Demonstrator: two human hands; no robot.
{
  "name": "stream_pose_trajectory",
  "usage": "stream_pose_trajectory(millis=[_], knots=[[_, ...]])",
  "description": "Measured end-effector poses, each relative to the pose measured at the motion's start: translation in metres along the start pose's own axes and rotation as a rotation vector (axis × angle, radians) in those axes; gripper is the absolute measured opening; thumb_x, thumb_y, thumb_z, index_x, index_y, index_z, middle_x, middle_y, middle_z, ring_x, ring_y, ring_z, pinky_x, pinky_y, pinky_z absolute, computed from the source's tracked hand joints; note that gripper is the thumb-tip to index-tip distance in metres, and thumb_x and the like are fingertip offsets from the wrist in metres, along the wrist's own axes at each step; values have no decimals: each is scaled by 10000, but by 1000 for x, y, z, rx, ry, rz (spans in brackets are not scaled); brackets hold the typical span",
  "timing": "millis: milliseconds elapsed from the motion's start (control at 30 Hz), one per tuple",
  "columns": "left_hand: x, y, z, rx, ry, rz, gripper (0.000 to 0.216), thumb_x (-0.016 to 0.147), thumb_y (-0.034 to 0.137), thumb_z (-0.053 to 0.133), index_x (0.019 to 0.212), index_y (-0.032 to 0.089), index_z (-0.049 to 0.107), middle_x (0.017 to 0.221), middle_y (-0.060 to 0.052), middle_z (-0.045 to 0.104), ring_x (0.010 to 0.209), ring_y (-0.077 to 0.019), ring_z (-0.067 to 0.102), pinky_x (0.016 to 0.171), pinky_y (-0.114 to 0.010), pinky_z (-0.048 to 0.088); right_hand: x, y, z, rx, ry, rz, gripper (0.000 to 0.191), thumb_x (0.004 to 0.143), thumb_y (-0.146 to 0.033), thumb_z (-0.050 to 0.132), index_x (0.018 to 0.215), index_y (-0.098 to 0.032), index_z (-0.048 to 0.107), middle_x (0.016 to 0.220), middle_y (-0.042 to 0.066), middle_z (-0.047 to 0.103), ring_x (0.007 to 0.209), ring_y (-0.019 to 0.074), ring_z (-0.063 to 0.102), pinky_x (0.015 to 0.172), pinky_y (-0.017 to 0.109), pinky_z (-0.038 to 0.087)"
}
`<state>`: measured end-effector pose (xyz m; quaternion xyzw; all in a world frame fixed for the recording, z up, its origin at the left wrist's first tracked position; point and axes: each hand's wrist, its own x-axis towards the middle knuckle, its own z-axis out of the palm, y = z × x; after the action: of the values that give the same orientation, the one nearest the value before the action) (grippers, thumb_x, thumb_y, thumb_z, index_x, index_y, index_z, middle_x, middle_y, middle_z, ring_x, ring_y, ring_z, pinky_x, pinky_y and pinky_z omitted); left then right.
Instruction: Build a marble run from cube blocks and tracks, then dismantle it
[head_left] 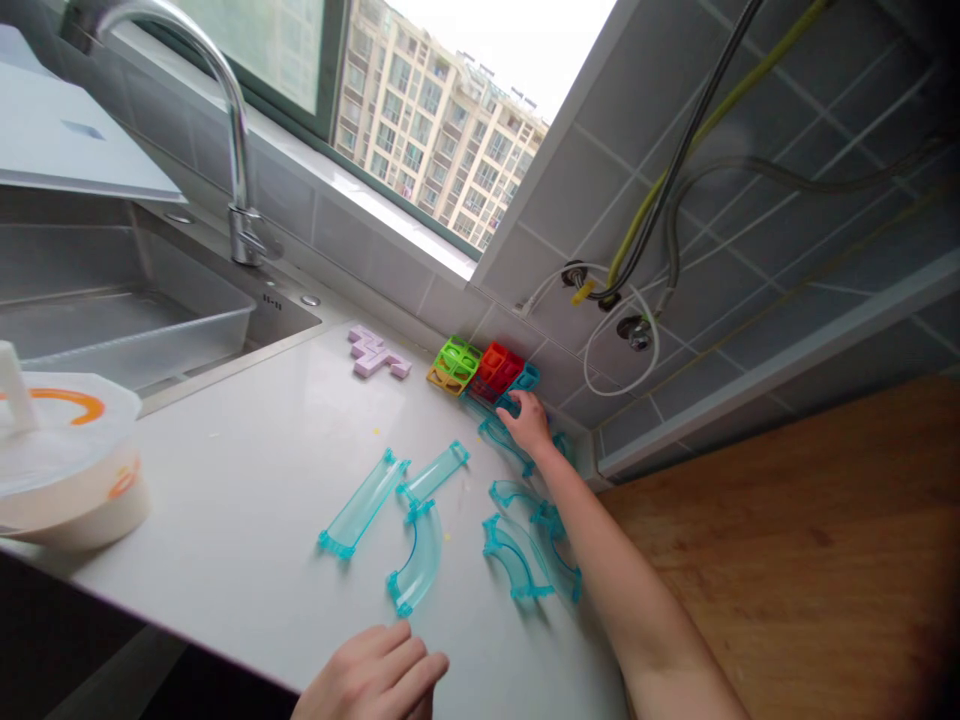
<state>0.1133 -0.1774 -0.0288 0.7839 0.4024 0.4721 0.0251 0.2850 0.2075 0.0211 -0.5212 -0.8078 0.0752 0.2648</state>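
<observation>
My right hand (529, 424) reaches to the back of the counter, its thumb and index finger curled about a blue plastic piece (508, 404). Just beyond it stand red plastic blocks (498, 368), with green blocks (459, 352) to their left and a blue block (528, 377) to their right. Clear teal curved track pieces (513, 560) lie under and beside my right forearm. Two straight track pieces (365, 503) and another curved track piece (420, 560) rest further left. At the counter's front edge, my left hand (375, 672) is loosely closed, with nothing visible in it.
A lilac zigzag piece (375, 352) lies near the sink (285, 325). On the left are a tap (238, 150) and a white round container (67, 450). Hoses (675, 130) hang on the tiled wall. A wooden panel (810, 540) borders the right side.
</observation>
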Motion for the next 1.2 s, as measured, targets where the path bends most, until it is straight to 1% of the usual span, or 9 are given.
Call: stream_pose_trajectory(millis=[67,133,367,600,733,800,867,1067,1200], knots=[[2,1,-2,-20,-6,-12,240,903,-10,487,981,177,615,679,-30,595,594,-186,526,534,-326,371,-1,-17,9,-87,-83,-40,643,748,-337,820,1345,-215,614,1333,132,642,1262,308,573,1092,423,443],[3,3,-3,-29,-8,-29,232,912,-3,490,989,177,614,690,-33,599,609,-190,530,543,-327,375,2,-30,18,-170,-136,-33,764,712,-298,853,1414,-217,561,1379,157,597,1296,347,538,1096,470,429],[2,4,-3,-14,-9,-64,222,917,15,489,965,196,608,681,-21,583,609,-193,510,542,-336,361,12,-44,24,-319,-219,23,595,719,-256,831,1264,-160,614,1386,215,544,1306,401,516,1037,493,452],[3,7,-6,0,11,-74,228,908,14,488,928,201,617,674,-18,571,615,-194,505,542,-340,377,1,-25,16,-207,-272,5,646,660,-244,855,1238,-173,578,1159,128,693,1045,285,675,905,379,507],[4,6,-7,-7,-1,-73,223,912,21,495,945,199,627,680,-18,583,617,-194,519,549,-339,395,-11,-18,8,-52,-163,-29,406,686,-214,795,1062,-202,643,1085,64,705,965,221,665,924,352,503],[4,5,-6,-11,-11,-70,214,918,28,501,946,199,626,680,-18,588,618,-197,525,548,-339,397,-17,-18,0,39,-71,-27,233,721,-238,756,927,-204,653,985,51,707,899,219,661,921,371,513],[3,5,-6,-17,-13,-72,206,925,32,507,952,200,624,683,-19,600,622,-197,533,553,-335,401,-22,-18,-12,139,42,-13,159,749,-292,733,850,-208,643,885,48,700,849,227,660,908,389,524],[9,9,-22,-203,94,-133,224,956,44,502,1071,200,614,757,-20,662,671,-158,607,620,-275,481,-38,-25,-70,470,440,103,299,886,-504,566,910,-207,596,781,32,668,737,205,665,801,374,563],[35,-13,-55,-42,110,-394,154,999,230,547,1123,222,639,1042,-74,728,936,-211,695,820,-330,561,-75,-52,-111,710,569,184,373,917,-586,557,1023,-229,554,667,-61,566,574,147,600,673,334,591]])
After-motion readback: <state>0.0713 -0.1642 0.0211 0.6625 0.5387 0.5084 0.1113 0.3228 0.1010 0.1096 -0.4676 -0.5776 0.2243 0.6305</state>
